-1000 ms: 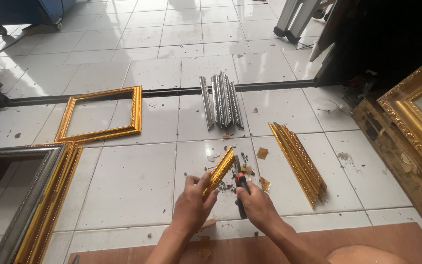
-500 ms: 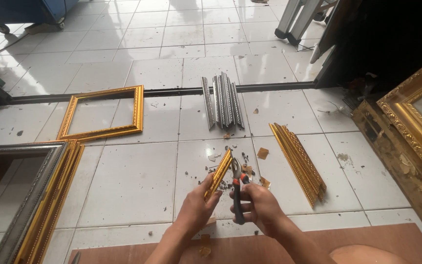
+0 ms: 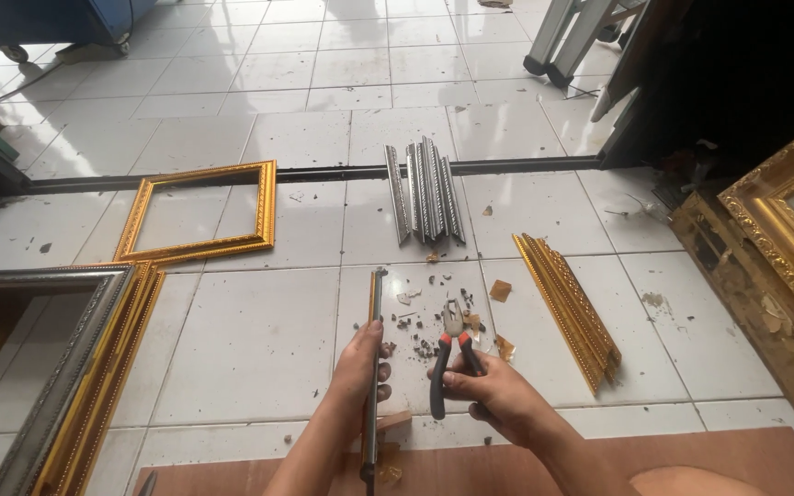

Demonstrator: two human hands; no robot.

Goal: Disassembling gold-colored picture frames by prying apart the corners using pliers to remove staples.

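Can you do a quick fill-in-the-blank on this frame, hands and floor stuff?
1. The right hand holds pliers with red and ____ handles.
2. The left hand grips a long strip of frame moulding that points ____ from the person.
3. The bundle of silver mouldings lies on the white ____ floor.
4. The assembled empty frame lying flat on the floor is ____ in colour.

Missing words: black; away; tiled; gold
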